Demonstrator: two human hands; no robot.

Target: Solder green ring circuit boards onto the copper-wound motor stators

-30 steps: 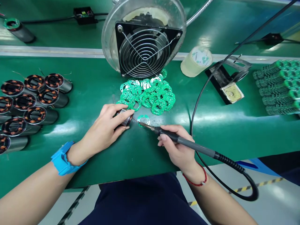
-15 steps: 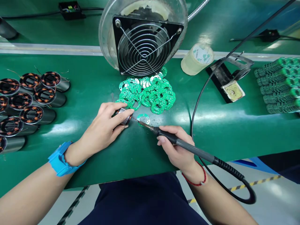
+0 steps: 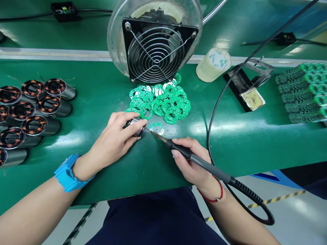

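Observation:
My left hand (image 3: 120, 131) is closed around a motor stator (image 3: 138, 128), a metal cylinder with copper windings lying on its side on the green bench. A thin wire sticks out from the stator's right end. In my right hand (image 3: 192, 160) is a soldering iron (image 3: 204, 162), held like a pen, its tip pointing left close to that wire; whether they touch I cannot tell. Just above the tip lies a single ring-shaped circuit board (image 3: 156, 128). Behind it is a loose heap of similar green ring boards (image 3: 171, 103).
Several upright stators (image 3: 41, 125) stand at the left. A fan (image 3: 156, 51) overhangs the board heap. Toward the right are a tape roll (image 3: 214, 64), a soldering iron stand (image 3: 241, 86) with a sponge (image 3: 252, 99), and stacked ring boards (image 3: 301, 93). The iron's black cable (image 3: 209, 132) loops beside my right arm.
The soldering iron's tip has shifted slightly left and down, off the single ring board and nearer the stator's wire. My left hand keeps its hold on the stator.

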